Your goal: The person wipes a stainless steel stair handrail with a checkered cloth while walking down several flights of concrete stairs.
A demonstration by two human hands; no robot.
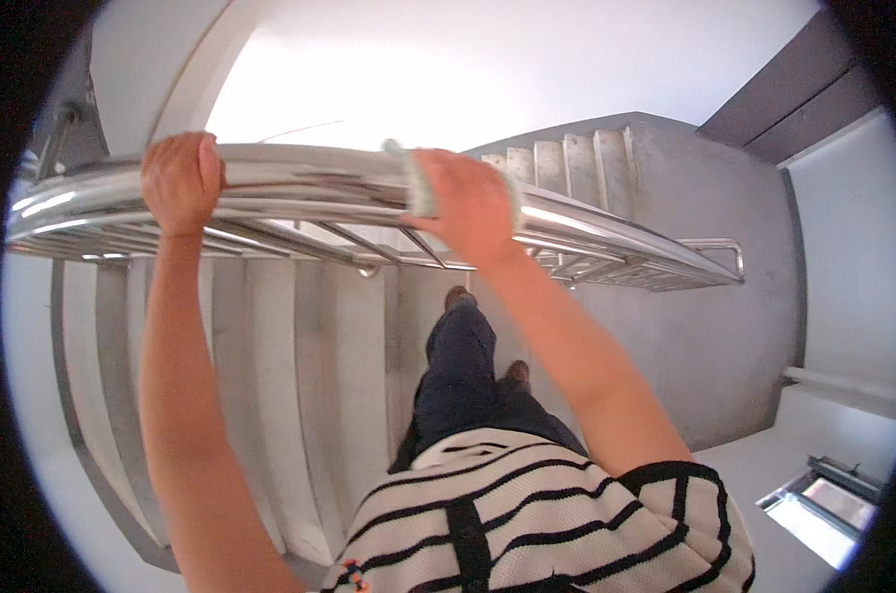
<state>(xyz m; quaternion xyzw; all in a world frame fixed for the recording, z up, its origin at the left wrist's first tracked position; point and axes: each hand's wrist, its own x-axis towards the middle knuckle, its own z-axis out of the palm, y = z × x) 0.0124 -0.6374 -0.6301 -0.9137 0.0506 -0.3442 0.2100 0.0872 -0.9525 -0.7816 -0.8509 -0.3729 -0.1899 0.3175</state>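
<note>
A shiny metal stair handrail [307, 174] runs across the view in front of me, with thinner metal bars below it. My left hand [182, 181] is closed around the rail at the left. To its right, my right hand [466, 200] presses a pale green cloth [422, 185] against the top of the same rail. The cloth shows at both sides of the hand, and its part under the palm is hidden. The right hand looks slightly blurred.
Concrete steps [270, 356] lie below on the left, beside the landing [685, 356] on the right. Another flight of steps [559, 167] shows beyond the railing. A window [826, 511] is at the lower right. Both my feet are on the stair floor near the railing.
</note>
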